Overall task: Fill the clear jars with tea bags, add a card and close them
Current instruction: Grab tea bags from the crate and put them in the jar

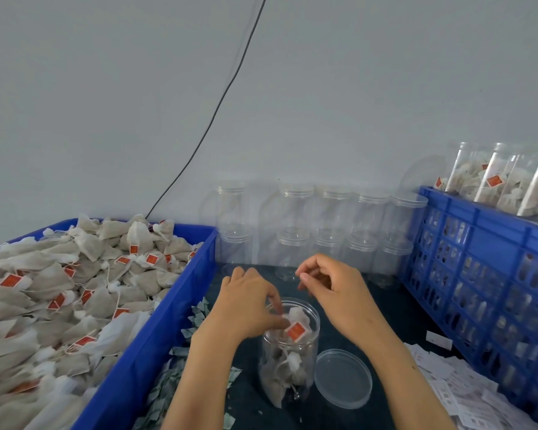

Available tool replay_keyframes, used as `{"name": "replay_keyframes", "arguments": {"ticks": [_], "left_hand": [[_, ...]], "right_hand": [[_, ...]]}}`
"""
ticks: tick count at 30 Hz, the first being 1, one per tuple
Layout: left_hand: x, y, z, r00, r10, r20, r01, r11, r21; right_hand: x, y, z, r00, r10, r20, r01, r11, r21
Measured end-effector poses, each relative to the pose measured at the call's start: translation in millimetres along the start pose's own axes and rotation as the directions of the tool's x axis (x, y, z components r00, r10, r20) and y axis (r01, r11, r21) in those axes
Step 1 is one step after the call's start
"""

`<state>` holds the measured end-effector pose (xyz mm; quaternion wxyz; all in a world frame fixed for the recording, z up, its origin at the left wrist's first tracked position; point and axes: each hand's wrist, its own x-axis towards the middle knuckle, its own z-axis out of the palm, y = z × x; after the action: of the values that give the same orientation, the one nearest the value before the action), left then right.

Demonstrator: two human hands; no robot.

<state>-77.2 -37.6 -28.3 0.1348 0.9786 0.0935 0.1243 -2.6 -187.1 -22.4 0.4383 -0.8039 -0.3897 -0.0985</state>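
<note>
Low in the middle of the frame, an open clear jar (289,352) stands on the dark desk (385,308), already packed most of the way up with tea bags. The left hand (249,308) has its fingertips curled at the jar's mouth, pinching or pressing down the top tea bag (296,324) with its red tag. The right hand (330,283) hovers just above and behind, fingers loosely curled; I can't tell whether it holds anything. Filling looks nearly done, I'd say. Next would come a card from the white cards (460,389) scattered at lower right, then the lid (343,378) lying just beside the jar. Left of frame, a blue bin (156,330) is heaped with loose bags; right, a blue crate (479,243) holds filled jars. Empty lidded jars (330,225) are stacked against the plain grey wall (354,88), where a black cable (218,103) runs down.
</note>
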Motion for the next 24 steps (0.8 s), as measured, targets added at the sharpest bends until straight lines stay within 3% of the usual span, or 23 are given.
{"name": "replay_keyframes", "arguments": {"ticks": [5,10,15,18,20,24], "left_hand": [[-1.9,4.5,-14.0,0.979,0.062,-0.195,-0.085,0.99,-0.114],[0.1,17.0,-6.4,0.995,0.1,0.004,-0.099,0.983,0.152],[5.4,27.5,2.7,0.995,0.072,0.069,-0.092,0.931,0.354],[4.1,27.6,0.8,0.996,0.087,0.037,-0.093,0.973,0.211],[1.5,20.2,-7.2,0.995,0.056,-0.088,-0.056,0.998,0.005],[-2.8,-8.8,-18.0,0.944,-0.15,-0.293,0.07,0.961,-0.269]], "right_hand": [[-4.5,-9.1,-12.8,0.985,-0.065,0.157,0.094,0.978,-0.188],[-5.9,-13.5,0.9,0.903,-0.078,0.423,0.274,0.863,-0.425],[-10.6,-10.4,9.3,0.866,-0.002,0.5,0.269,0.844,-0.464],[-10.4,-11.3,12.5,0.852,0.048,0.521,0.266,0.818,-0.51],[-9.8,-13.5,12.7,0.855,0.057,0.515,0.27,0.8,-0.536],[-8.6,-15.8,7.9,0.898,-0.039,0.437,0.278,0.822,-0.498]]}}
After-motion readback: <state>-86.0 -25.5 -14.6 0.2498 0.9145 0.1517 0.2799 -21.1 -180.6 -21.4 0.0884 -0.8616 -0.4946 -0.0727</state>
